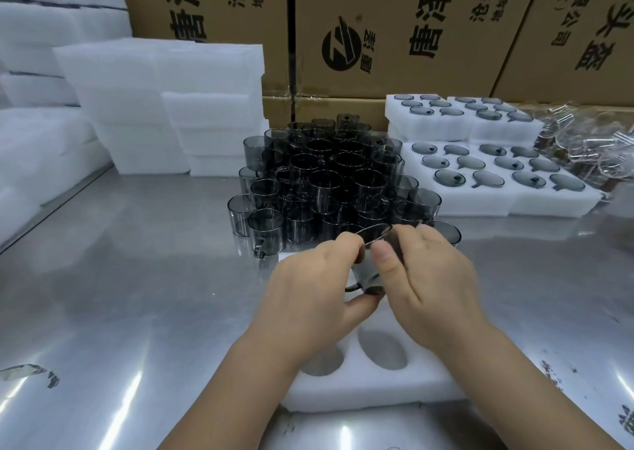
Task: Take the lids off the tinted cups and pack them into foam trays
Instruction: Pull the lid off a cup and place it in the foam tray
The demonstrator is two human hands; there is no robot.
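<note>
Tray: foam tray [363, 389] nearest, visible holes empty.
Hands: my left hand [308, 288] holds cup [368, 273]; right hand [432, 278] pinches lid [374, 234].
Done: far trays [456, 206] filled.
Left: big cup pile [336, 182].

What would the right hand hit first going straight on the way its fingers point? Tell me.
The right hand points forward-left and grips the held cup, opposite the left hand. Past those, likely the near row of the cup pile; depth is unclear.
</note>
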